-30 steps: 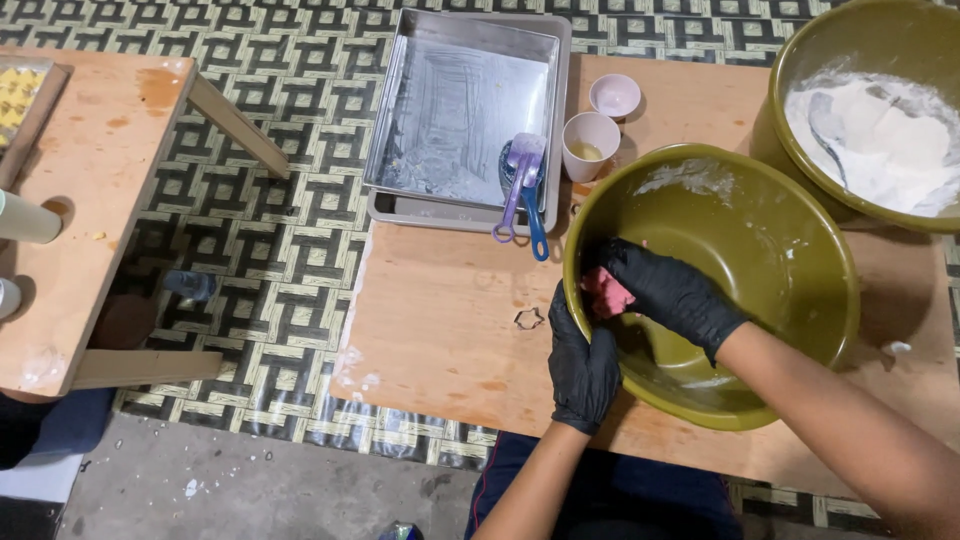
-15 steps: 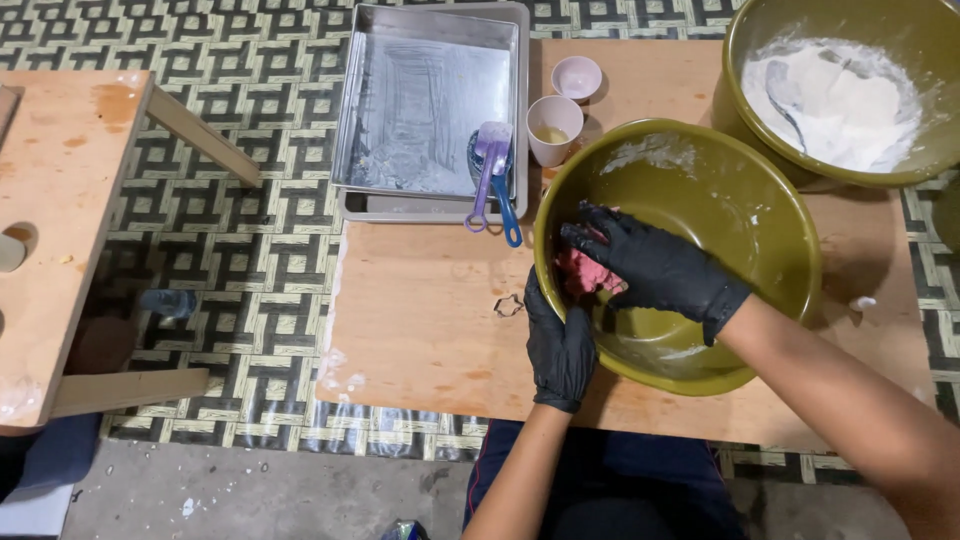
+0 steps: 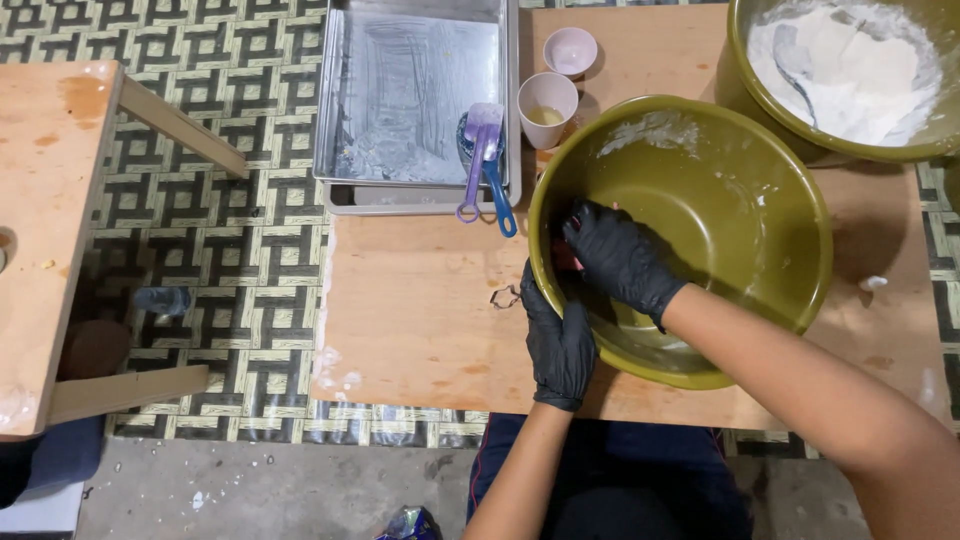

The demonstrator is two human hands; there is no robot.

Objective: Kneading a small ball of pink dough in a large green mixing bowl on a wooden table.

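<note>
A large olive-green bowl (image 3: 740, 200) smeared with white stands on a low wooden board (image 3: 420, 320). My left hand (image 3: 558, 340), in a black glove, grips the bowl's near-left rim from outside. My right hand (image 3: 620, 260), also gloved, is inside the bowl, pressing a pink-red lump (image 3: 567, 262) against the left inner wall. My fingers hide most of the lump.
A metal tray (image 3: 420, 90) lies behind the board with a purple spatula (image 3: 478, 150) and a blue one (image 3: 498, 190) on its edge. Two small cups (image 3: 547, 105) stand beside it. A second olive bowl (image 3: 900, 155) holds white flour. A wooden stool (image 3: 50, 200) stands left. A small metal ring (image 3: 505, 297) lies by my left hand.
My right hand has slid the pink lump along the bowl's left inner wall, and it now covers more of the lump. My left hand stays on the rim.
</note>
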